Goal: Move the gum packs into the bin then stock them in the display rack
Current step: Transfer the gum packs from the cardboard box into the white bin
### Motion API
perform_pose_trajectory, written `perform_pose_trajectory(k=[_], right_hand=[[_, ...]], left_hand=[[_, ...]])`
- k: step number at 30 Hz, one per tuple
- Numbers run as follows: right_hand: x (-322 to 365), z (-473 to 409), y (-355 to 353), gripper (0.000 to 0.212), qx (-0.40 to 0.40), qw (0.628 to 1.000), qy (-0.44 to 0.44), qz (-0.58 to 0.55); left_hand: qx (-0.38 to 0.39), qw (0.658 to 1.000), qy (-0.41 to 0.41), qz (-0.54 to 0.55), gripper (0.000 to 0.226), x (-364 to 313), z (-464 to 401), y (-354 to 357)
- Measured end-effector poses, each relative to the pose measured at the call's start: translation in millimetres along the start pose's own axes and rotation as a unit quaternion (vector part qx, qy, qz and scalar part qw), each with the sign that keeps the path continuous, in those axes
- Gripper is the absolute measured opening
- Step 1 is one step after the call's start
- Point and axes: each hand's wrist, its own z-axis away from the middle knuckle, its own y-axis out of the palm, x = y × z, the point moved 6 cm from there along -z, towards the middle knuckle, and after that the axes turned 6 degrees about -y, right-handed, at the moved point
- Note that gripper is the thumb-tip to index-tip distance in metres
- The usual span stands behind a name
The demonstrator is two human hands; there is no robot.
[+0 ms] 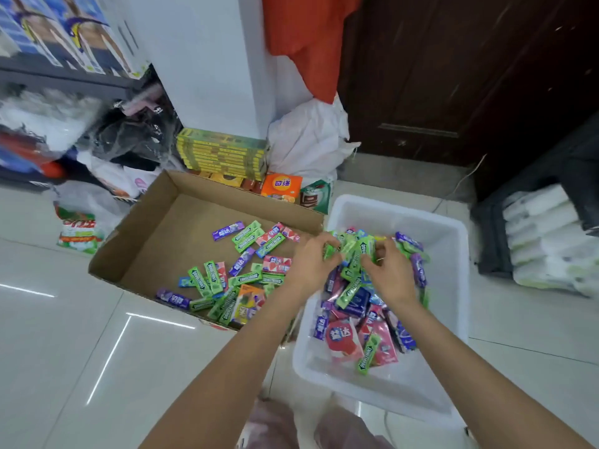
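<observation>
While both hands hover over the white bin (pixel 450 254), the left hand (pixel 309 264) and right hand (pixel 390 270) grip a bunch of green gum packs (pixel 355 251) above its pile. Left of the bin, more gum packs (pixel 240 273) lie in a cardboard box (pixel 155 228).

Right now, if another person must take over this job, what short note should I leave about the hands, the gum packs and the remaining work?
Left hand: holding green gum packs over the bin.
Right hand: gripping the same bunch from the other side.
White bin: on the floor to the right, already holding a heap of mixed packs.
Cardboard box: on the floor to the left, with many loose packs still on its bottom.
Done: a large share of the packs is in the bin.
Left: drop this bunch, move the rest out of the box, then stock the display rack, which is not clearly in view.
</observation>
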Motion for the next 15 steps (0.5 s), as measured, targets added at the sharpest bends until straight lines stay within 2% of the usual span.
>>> perform_pose_trajectory(k=[3,7,10,13,15], right_hand=[[-41.4,7.0,-25.5,0.038,0.016,1.0,0.019,0.009],[-68.8,5.2,-33.8,0.047,0.05,0.999,0.001,0.015],[-71.9,0.4,-32.7,0.047,0.073,0.995,-0.03,0.059],[-59.0,2.0,-34.5,0.045,0.058,0.993,-0.074,0.068],[-42.8,4.2,-30.6,0.043,0.063,0.989,-0.112,0.068]], left_hand=[[-0.005,0.996,-0.007,-0.085,0.025,-22.0,-5.2,44.5],[-0.026,0.977,-0.043,-0.207,0.032,-29.9,-3.6,78.6],[-0.035,0.979,-0.058,-0.19,0.04,-31.1,1.8,82.6],[-0.052,0.99,-0.027,-0.131,0.041,-35.1,13.8,71.8],[-0.09,0.991,-0.009,-0.101,0.037,-33.2,23.0,55.2]])
